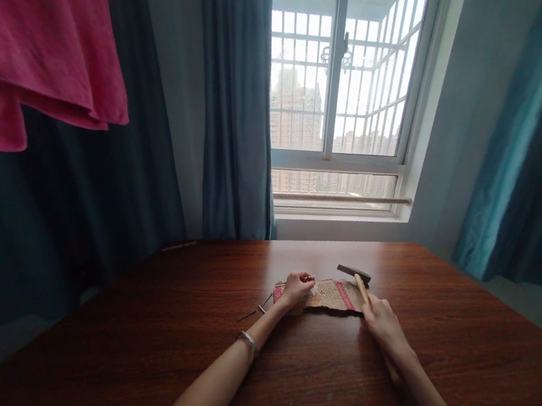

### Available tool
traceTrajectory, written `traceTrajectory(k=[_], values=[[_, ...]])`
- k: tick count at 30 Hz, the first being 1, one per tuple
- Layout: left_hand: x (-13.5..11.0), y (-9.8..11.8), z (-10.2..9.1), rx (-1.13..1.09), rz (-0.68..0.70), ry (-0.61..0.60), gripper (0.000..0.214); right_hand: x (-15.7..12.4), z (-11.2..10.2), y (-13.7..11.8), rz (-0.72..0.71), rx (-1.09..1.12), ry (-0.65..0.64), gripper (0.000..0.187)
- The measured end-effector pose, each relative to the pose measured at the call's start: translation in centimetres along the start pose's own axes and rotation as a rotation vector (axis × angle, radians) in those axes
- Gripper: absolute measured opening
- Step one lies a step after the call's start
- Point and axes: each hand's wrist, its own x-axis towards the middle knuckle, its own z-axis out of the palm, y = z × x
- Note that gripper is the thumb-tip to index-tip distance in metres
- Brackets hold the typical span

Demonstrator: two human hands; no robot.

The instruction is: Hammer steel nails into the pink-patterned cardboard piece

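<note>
My right hand (pixel 385 324) is wrapped round the light wooden handle of a hammer (pixel 354 274). Its dark head is raised above the right end of a patterned strip (pixel 330 294). This strip lies flat on the table, tan with dark specks, pink bands and a dark lower edge. Over its left part, my left hand (pixel 298 288) has its fingers closed in a pinch. Something whitish shows just under the fingertips, too small to make out. A thin dark stick-like thing (pixel 248 315) lies left of the strip, beside a small pale piece (pixel 262 309).
The brown wooden table (pixel 215 383) stretches to the wall under the window (pixel 336 88). Blue curtains (pixel 237 101) hang behind it, and a pink cloth (pixel 32 61) hangs at the upper left. A pale rail (pixel 340 198) crosses the window's lower part.
</note>
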Motion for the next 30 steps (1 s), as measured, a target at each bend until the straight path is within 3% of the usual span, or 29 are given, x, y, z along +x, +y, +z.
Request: traceTrajectory(k=[2, 5, 8, 11, 16, 30], values=[[0.0, 0.1, 0.0, -0.009, -0.005, -0.005, 0.021, 0.3, -0.4, -0.4, -0.003, 0.321, -0.005, 0.037], [0.1, 0.0, 0.1, -0.016, -0.013, -0.004, 0.022, 0.1, -1.1, -1.7, 0.054, 0.833, -0.112, 0.058], [0.1, -0.3, 0.2, -0.020, -0.016, 0.001, 0.023, -0.9, -1.6, -3.4, 0.080, 1.127, -0.267, 0.063], [0.0, -0.2, 0.2, -0.026, -0.007, -0.002, 0.024, -2.1, -1.7, -4.8, 0.097, 1.184, -0.345, 0.066], [-0.1, 0.1, 0.1, 0.014, 0.009, 0.022, 0.022, -3.0, -1.5, -5.9, 0.084, 1.186, -0.356, 0.068], [-0.2, 0.3, 0.1, 0.017, -0.050, -0.008, 0.022, -2.9, -1.5, -5.6, 0.066, 1.159, -0.354, 0.062]])
